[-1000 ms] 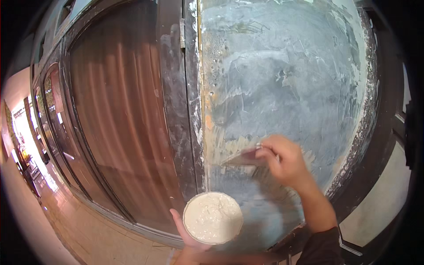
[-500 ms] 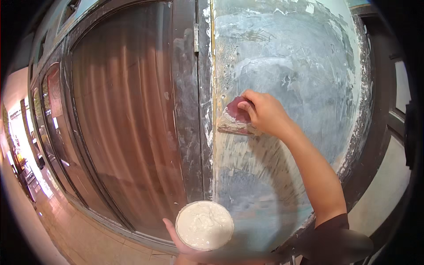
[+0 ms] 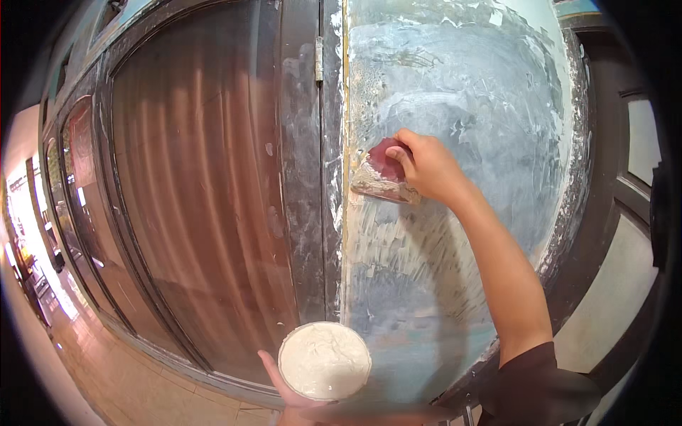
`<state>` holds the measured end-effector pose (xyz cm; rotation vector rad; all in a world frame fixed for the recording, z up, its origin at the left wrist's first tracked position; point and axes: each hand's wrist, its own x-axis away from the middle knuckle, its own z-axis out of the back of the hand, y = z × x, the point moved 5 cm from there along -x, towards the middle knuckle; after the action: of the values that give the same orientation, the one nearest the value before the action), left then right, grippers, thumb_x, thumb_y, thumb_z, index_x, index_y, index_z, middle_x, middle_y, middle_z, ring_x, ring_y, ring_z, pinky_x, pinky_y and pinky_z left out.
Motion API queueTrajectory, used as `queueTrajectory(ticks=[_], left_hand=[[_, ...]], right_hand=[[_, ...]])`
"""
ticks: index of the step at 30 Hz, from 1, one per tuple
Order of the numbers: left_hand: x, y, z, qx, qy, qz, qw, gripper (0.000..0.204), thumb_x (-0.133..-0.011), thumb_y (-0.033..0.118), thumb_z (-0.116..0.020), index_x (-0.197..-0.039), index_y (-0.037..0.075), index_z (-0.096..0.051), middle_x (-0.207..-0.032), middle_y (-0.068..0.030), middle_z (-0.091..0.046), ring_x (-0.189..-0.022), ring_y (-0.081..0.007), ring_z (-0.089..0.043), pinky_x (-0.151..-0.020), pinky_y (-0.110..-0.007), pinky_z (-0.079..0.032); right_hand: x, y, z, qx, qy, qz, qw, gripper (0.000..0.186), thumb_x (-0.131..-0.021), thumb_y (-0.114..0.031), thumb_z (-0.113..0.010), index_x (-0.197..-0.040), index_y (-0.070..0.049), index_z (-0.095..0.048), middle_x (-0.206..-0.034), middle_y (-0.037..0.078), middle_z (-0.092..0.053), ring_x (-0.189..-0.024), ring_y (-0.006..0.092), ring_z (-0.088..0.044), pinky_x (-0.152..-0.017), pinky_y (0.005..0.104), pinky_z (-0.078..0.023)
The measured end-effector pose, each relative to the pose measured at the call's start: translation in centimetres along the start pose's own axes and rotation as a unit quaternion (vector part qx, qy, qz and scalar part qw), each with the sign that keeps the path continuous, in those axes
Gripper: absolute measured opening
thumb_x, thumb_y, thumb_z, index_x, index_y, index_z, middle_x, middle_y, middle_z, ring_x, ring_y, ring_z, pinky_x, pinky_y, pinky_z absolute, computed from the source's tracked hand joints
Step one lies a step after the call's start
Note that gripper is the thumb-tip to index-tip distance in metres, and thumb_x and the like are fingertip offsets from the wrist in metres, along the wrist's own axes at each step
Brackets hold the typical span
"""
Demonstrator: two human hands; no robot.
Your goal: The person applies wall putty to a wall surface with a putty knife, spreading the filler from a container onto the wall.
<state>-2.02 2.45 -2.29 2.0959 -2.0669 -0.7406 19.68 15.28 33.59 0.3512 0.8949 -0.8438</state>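
Note:
My right hand (image 3: 430, 165) is closed around a dark red putty scraper (image 3: 386, 167). Whitish putty coats the scraper's lower part, and its straight edge lies against the blue-grey wall (image 3: 490, 163) close to the wooden door frame. Below that edge, the wall carries streaky cream smears of putty (image 3: 405, 241). At the bottom centre, my left hand (image 3: 283, 387) supports a round tub of off-white putty (image 3: 325, 361) from beneath. Its thumb sticks up at the tub's left side; the other fingers are mostly hidden under the tub.
Left of the wall stands a dark wooden door frame (image 3: 301, 177) with a metal hinge (image 3: 318, 59) and a glass pane before a brown curtain (image 3: 206, 184). Another dark panelled door (image 3: 618, 142) is at the right. Tiled floor (image 3: 131, 362) stretches along the lower left.
My right hand and the scraper have moved slightly up the wall. The view has shifted a little, and the tub stays in my left hand.

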Motion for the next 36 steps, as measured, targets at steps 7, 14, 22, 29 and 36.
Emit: queueTrajectory(ticks=[7,14,22,29,36], left_hand=[[0.4,0.4,-0.1,-0.031,-0.013,0.001,0.999,0.104,-0.091,0.093,-0.021,-0.158,0.017,-0.04,-0.161,-0.0174,-0.043,-0.136,-0.0533,-0.049,-0.094,-0.086,-0.042],[1.1,1.6,-0.6,-0.011,0.014,-0.008,1.0,0.107,-0.091,0.092,-0.022,-0.157,0.011,-0.044,-0.159,-0.0175,-0.046,-0.139,-0.0452,-0.051,-0.108,-0.069,-0.045],[0.9,2.0,0.5,0.018,0.002,0.004,1.0,0.107,-0.091,0.092,-0.023,-0.157,0.01,-0.045,-0.159,-0.0169,-0.048,-0.14,-0.0424,-0.05,-0.112,-0.063,-0.044],[1.2,2.8,-0.5,0.017,-0.027,-0.007,0.999,0.101,-0.094,0.09,-0.025,-0.156,0.013,-0.045,-0.16,-0.0154,-0.046,-0.142,-0.0411,-0.049,-0.113,-0.065,-0.043],[0.8,3.5,-0.2,0.017,0.009,-0.016,1.0,0.098,-0.095,0.088,-0.025,-0.153,0.013,-0.049,-0.158,-0.0138,-0.048,-0.141,-0.0402,-0.05,-0.111,-0.063,-0.047]], right_hand=[[1.3,-1.4,-1.9,0.064,0.02,0.057,0.996,0.021,-0.104,-0.028,-0.06,-0.101,-0.008,-0.064,-0.095,0.017,-0.073,-0.09,0.043,-0.068,-0.073,0.053,-0.052],[0.2,-0.8,-0.2,0.009,0.027,-0.008,1.0,0.023,-0.104,-0.028,-0.062,-0.101,-0.006,-0.064,-0.09,0.018,-0.072,-0.089,0.045,-0.067,-0.073,0.0534,-0.051],[0.8,-1.3,-0.8,0.076,0.053,0.053,0.994,0.021,-0.104,-0.028,-0.061,-0.102,-0.007,-0.064,-0.094,0.019,-0.073,-0.09,0.0449,-0.067,-0.073,0.0534,-0.051],[1.6,-1.8,-1.4,0.062,0.004,0.048,0.997,0.02,-0.104,-0.027,-0.061,-0.101,-0.007,-0.063,-0.094,0.02,-0.073,-0.091,0.0452,-0.068,-0.074,0.0539,-0.052],[0.2,-0.9,0.6,0.041,0.08,-0.034,0.995,0.02,-0.103,-0.026,-0.062,-0.104,-0.006,-0.065,-0.096,0.019,-0.074,-0.09,0.0442,-0.069,-0.074,0.0527,-0.053]])
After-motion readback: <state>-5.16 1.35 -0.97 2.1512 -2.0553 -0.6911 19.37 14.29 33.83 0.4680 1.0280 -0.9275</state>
